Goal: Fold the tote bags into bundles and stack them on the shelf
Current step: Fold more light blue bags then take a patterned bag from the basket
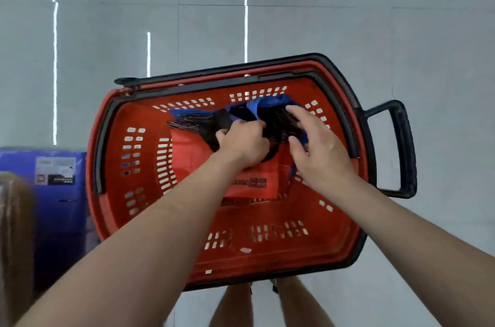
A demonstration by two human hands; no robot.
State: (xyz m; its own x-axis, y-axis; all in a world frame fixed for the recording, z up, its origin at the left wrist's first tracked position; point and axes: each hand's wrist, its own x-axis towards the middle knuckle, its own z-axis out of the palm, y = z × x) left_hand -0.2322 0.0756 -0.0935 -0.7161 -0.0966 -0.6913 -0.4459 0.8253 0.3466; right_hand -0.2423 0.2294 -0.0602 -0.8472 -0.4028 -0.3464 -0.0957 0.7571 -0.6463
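As the left hand clutched dark fabric tote bags, the right hand (fingers spread) lay open over them. A red plastic basket held them.

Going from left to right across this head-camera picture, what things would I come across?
Blurred brown object → purple box with a white label → left hand gripping a black fabric tote bag → right hand, fingers spread → black plastic loop handle.

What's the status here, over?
Left grip holds black bag in basket. Right grip open over it. Red bag underneath. Nothing blocking.
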